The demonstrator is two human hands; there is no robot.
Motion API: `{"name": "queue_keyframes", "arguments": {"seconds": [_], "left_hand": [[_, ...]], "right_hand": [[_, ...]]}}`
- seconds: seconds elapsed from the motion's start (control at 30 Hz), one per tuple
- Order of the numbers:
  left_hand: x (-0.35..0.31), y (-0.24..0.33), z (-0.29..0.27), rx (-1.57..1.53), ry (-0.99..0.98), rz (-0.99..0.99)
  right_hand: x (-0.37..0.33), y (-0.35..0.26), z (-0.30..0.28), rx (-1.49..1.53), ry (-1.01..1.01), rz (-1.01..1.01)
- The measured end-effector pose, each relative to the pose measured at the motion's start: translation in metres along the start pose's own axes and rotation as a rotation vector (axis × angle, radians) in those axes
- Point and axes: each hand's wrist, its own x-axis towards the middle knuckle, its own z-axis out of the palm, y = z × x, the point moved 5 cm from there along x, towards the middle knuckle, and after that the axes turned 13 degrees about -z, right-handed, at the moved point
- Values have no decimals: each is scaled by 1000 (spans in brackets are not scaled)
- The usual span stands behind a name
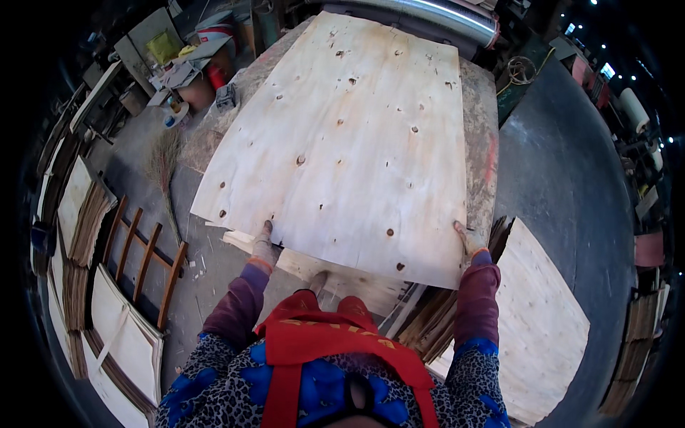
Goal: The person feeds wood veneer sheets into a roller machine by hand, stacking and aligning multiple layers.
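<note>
Grey workshop floor (564, 185), knotty wood sheet (349, 146) across stained desk (480, 114), left hand (265, 244) gripping its near edge, right hand (469, 238) gripping its right edge.

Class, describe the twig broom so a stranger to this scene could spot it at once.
Start from the large pale wood sheet held by the left hand and right hand. On the grey floor to its left, find the brown wooden frame; the broom shows just above it in the picture, handle toward the frame. Thin, bushy twigs set it apart from the frame's straight bars.
</note>
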Motion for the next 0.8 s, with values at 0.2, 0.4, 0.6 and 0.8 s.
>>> {"name": "queue_keyframes", "arguments": {"seconds": [0.2, 0.4, 0.6, 0.8], "left_hand": [[-2, 41, -21, 87, 4, 62], [-69, 97, -59, 243, -56, 1], [-122, 125, -109, 279, -107, -379], [-152, 145, -143, 396, 4, -779]], "right_hand": [[-74, -66, 34, 339, 108, 11], [-201, -79, 93, 476, 186, 6], [-353, -63, 143, 256, 387, 323], [-471, -65, 173, 300, 471, 195]]}}
